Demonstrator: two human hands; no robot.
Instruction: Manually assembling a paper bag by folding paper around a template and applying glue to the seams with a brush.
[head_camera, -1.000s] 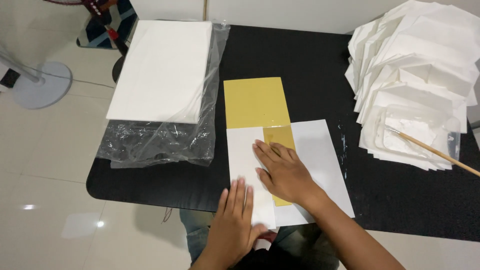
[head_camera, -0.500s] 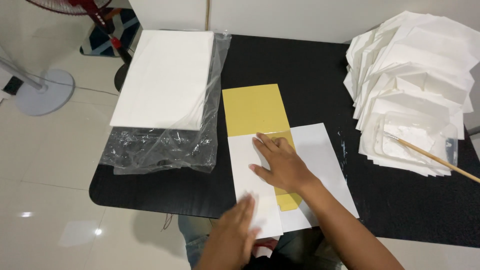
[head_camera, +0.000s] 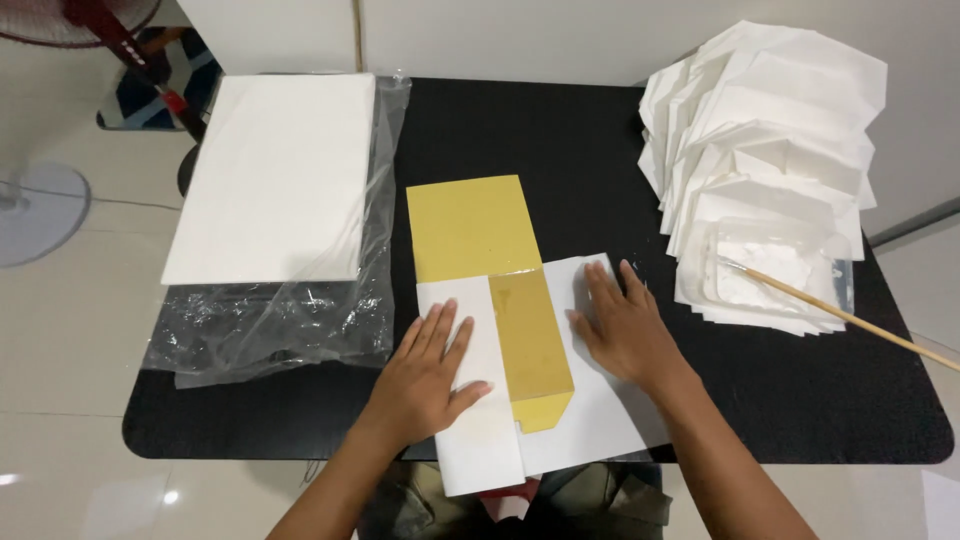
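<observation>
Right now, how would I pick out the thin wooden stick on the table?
Start at the black table and go to its right side, where folded white paper is heaped. At the heap's near end sits a clear plastic tray; the wooden stick slants across it, the only thin tan rod there.

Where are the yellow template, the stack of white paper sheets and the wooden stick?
yellow template (head_camera: 470, 228), head view, on its bare upper half.
stack of white paper sheets (head_camera: 275, 175), head view, middle of the top sheet.
wooden stick (head_camera: 850, 318), head view, mid-shaft.
</observation>
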